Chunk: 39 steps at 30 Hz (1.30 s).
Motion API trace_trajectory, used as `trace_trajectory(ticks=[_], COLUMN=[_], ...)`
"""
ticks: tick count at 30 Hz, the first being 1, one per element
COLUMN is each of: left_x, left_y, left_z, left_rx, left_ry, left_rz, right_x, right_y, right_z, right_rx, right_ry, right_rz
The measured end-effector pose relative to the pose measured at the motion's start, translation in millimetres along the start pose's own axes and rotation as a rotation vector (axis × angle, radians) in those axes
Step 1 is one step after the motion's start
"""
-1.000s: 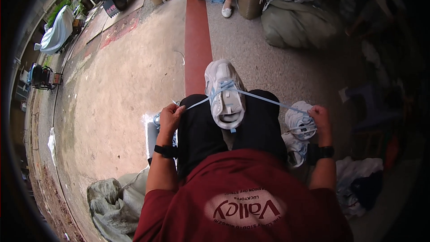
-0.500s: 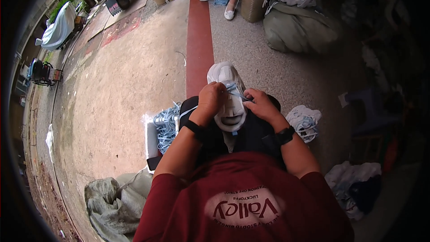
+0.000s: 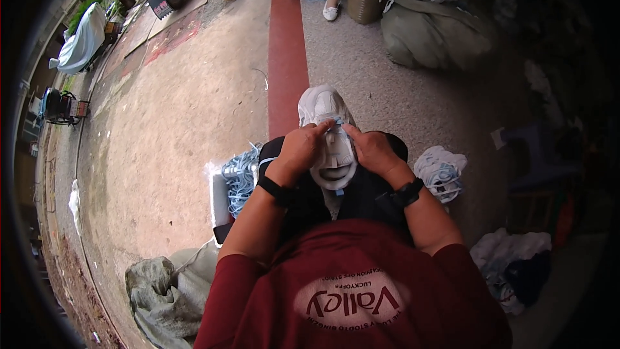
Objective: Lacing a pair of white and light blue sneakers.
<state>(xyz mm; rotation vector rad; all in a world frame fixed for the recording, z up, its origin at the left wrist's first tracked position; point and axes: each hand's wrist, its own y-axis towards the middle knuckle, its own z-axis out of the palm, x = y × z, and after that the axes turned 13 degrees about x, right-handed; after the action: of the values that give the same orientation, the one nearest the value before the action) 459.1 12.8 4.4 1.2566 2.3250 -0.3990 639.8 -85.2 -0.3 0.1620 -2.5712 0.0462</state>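
Observation:
A white sneaker [image 3: 316, 100] rests between my knees, its toe pointing away from me and its opening toward me. Light blue shoelace [image 3: 336, 120] crosses the upper part of its tongue. From the left, my left hand [image 3: 302, 147] reaches in, fingers closed at the lace and index finger along the eyelets. My right hand [image 3: 373, 149] is on the opposite side, closed, with its index finger on the lace edge. The fingertips hide part of the lacing, and the thin strand ends are hard to make out.
Left of my leg stands a white box [image 3: 220, 203] of blue laces [image 3: 241, 178]. White shoe pieces [image 3: 441, 171] lie to my right. A grey-green sack [image 3: 158, 294] is at lower left, another sack [image 3: 433, 32] ahead. Beyond, a person's foot [image 3: 330, 11] shows beside a brown jug [image 3: 366, 3].
Both hands have closed in on the lacing, fingertips now nearer each other over the tongue. The blue strand that stretched out beside my left wrist is less visible. The sneaker stays in place.

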Motion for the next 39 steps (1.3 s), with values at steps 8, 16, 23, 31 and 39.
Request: trace_trajectory(ticks=[8,16,23,31,39], left_x=[-4,14,51,150,276], left_y=[-1,-15,-32,-157,-396], left_z=[-4,-9,-5,-27,-24], left_rx=[0.009,-0.203,-0.267,-0.207,-0.362], left_ry=[0.100,-0.123,0.052,-0.807,-0.695], left_rz=[0.065,0.020,0.000,-0.407,-0.695], right_x=[2,-10,-28,-108,-197], right_y=[4,1,-4,-114,-256], right_z=[3,0,-2,-75,-113], right_rx=[0.061,-0.012,-0.014,-0.220,-0.322], right_ry=[-0.003,-0.166,-0.186,-0.010,0.030], right_rz=[0.029,-0.058,-0.134,0.162,0.577])
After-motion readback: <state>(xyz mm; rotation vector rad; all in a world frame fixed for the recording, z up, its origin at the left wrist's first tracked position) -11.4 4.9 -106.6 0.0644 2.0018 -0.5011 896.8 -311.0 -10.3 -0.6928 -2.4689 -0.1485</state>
